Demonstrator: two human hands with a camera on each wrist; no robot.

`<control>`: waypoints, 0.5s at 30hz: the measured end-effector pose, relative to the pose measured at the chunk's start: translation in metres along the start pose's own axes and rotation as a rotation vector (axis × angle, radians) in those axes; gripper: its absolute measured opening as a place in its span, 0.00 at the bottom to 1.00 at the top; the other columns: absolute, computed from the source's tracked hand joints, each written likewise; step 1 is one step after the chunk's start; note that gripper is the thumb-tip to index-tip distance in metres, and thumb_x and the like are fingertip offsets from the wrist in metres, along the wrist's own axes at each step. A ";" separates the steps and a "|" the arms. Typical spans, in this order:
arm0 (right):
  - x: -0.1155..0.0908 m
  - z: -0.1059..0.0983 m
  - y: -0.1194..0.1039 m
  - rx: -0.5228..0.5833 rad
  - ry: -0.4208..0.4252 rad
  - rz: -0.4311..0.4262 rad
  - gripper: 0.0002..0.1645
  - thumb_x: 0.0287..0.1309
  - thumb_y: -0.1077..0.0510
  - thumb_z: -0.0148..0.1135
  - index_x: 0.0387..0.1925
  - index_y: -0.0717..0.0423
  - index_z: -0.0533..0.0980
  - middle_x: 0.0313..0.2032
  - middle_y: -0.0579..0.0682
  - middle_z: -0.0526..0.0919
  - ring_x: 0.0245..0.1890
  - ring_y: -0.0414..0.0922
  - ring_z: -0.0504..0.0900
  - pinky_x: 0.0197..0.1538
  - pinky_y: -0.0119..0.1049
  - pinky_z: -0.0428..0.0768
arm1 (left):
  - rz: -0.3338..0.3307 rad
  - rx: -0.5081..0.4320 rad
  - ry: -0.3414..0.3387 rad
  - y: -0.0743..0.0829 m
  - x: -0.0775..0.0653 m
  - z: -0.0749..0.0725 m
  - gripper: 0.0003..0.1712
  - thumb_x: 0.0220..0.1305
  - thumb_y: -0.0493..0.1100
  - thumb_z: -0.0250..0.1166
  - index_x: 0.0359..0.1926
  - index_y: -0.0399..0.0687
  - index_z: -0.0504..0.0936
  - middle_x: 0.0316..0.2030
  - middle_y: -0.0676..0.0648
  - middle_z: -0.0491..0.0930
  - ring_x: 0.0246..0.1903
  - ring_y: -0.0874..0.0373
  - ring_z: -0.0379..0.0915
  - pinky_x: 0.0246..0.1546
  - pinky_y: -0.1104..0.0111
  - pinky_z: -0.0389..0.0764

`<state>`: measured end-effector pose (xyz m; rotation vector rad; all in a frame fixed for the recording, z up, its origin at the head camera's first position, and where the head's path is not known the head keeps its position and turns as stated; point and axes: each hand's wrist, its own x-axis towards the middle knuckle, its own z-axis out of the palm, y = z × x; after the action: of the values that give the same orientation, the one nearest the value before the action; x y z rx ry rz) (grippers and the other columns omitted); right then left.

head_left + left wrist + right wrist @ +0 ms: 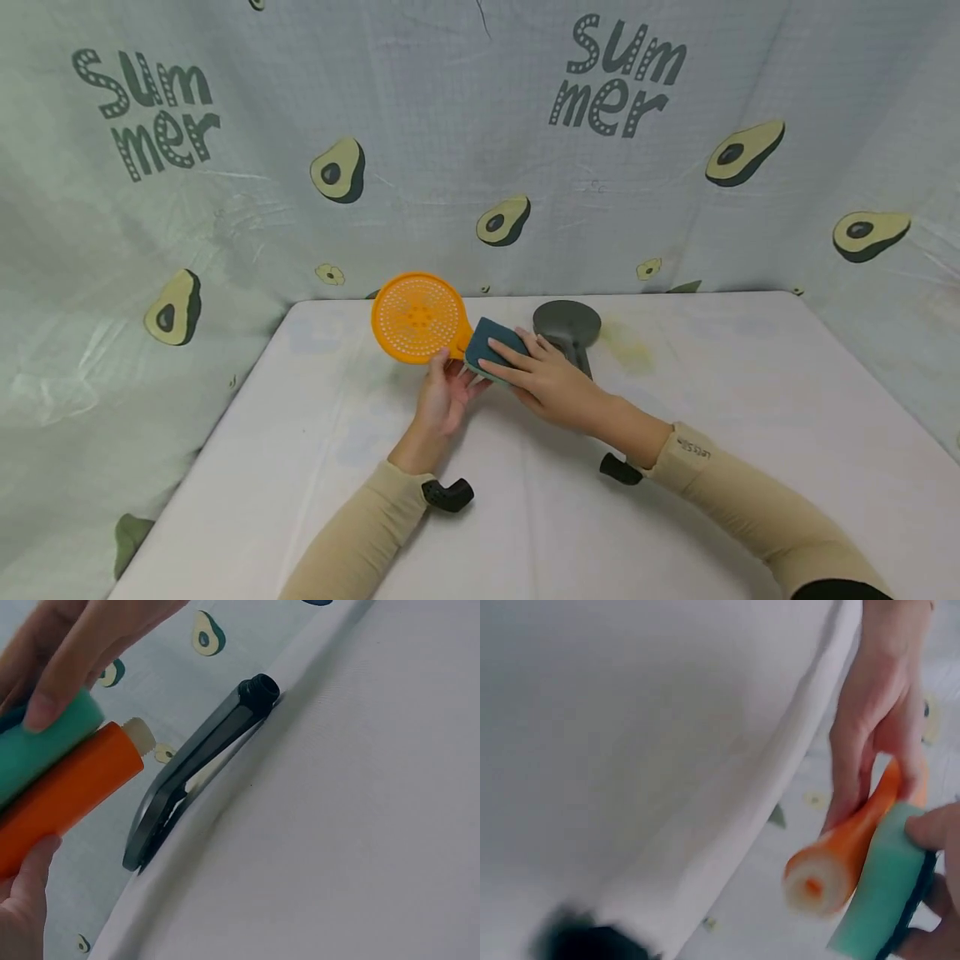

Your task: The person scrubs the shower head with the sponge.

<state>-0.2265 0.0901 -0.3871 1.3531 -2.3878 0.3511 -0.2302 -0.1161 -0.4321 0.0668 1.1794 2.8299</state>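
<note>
My left hand (442, 402) grips an orange shower head (418, 320) near its neck, holding it above the table with its perforated round face showing. My right hand (561, 385) holds a sponge (486, 340), dark blue on one side and mint green on the other. The green side lies along the orange handle (82, 791), whose pale threaded end (139, 738) sticks out in the left wrist view. From the right wrist, the handle's hollow end (814, 885) and the sponge (885, 881) appear side by side. Behind my right hand, a dark grey shower head (567, 323) lies on the table.
The white-covered table (525, 517) ends at a back edge against a hanging curtain (420, 100) printed with avocados and lettering. A faint yellowish stain (630, 346) marks the cover to the right of the grey shower head. Black wrist devices (448, 495) sit at both cuffs.
</note>
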 end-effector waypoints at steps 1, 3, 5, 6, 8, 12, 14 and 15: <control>0.004 0.001 -0.002 -0.015 0.015 0.004 0.31 0.66 0.62 0.68 0.69 0.51 0.74 0.71 0.58 0.69 0.71 0.71 0.62 0.66 0.67 0.66 | 0.000 -0.006 0.001 -0.001 0.000 0.000 0.19 0.85 0.46 0.36 0.60 0.44 0.69 0.49 0.48 0.78 0.44 0.57 0.82 0.44 0.63 0.85; 0.010 0.001 -0.006 -0.021 0.034 0.011 0.31 0.66 0.62 0.68 0.70 0.50 0.74 0.72 0.58 0.69 0.71 0.71 0.62 0.65 0.68 0.67 | 0.005 -0.023 0.004 -0.001 0.000 0.001 0.19 0.85 0.46 0.36 0.59 0.44 0.71 0.48 0.49 0.79 0.44 0.58 0.82 0.44 0.63 0.85; 0.012 0.000 -0.007 -0.015 0.036 0.010 0.31 0.67 0.61 0.67 0.70 0.49 0.74 0.72 0.57 0.69 0.71 0.71 0.62 0.65 0.68 0.67 | 0.007 -0.035 0.007 -0.001 0.001 0.000 0.20 0.85 0.47 0.36 0.60 0.44 0.70 0.49 0.48 0.79 0.43 0.58 0.82 0.44 0.63 0.85; 0.011 -0.001 -0.006 -0.008 0.026 0.015 0.31 0.68 0.60 0.67 0.70 0.49 0.74 0.72 0.57 0.68 0.71 0.71 0.62 0.65 0.68 0.67 | 0.006 -0.039 0.013 -0.002 0.001 0.000 0.20 0.85 0.47 0.37 0.61 0.44 0.70 0.49 0.48 0.79 0.43 0.58 0.83 0.44 0.63 0.85; 0.008 -0.002 -0.004 0.019 -0.009 0.026 0.31 0.69 0.60 0.66 0.71 0.49 0.73 0.73 0.56 0.68 0.72 0.70 0.60 0.67 0.67 0.65 | 0.001 -0.036 0.019 -0.001 0.002 -0.001 0.20 0.85 0.47 0.37 0.63 0.43 0.67 0.51 0.47 0.77 0.43 0.57 0.83 0.44 0.63 0.86; -0.010 -0.008 0.004 0.056 -0.087 0.041 0.32 0.69 0.60 0.65 0.72 0.49 0.72 0.73 0.56 0.67 0.73 0.68 0.59 0.69 0.63 0.64 | -0.016 -0.020 0.031 0.000 0.003 -0.003 0.20 0.85 0.48 0.37 0.66 0.43 0.64 0.53 0.45 0.74 0.47 0.55 0.81 0.46 0.62 0.85; -0.020 -0.011 0.007 0.069 -0.111 0.033 0.32 0.68 0.61 0.66 0.72 0.50 0.72 0.73 0.57 0.67 0.73 0.68 0.59 0.70 0.61 0.64 | -0.022 -0.012 0.037 0.001 0.002 -0.004 0.21 0.85 0.48 0.37 0.67 0.43 0.63 0.54 0.45 0.74 0.50 0.53 0.79 0.47 0.61 0.84; -0.024 -0.012 0.007 0.073 -0.119 0.027 0.32 0.68 0.61 0.66 0.72 0.50 0.72 0.73 0.56 0.67 0.73 0.67 0.59 0.70 0.61 0.65 | -0.023 -0.008 0.042 0.002 0.002 -0.004 0.21 0.84 0.48 0.37 0.67 0.43 0.63 0.55 0.45 0.74 0.51 0.52 0.78 0.48 0.60 0.84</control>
<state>-0.2192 0.1173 -0.3870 1.4110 -2.5152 0.3784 -0.2324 -0.1202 -0.4333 -0.0071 1.1688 2.8297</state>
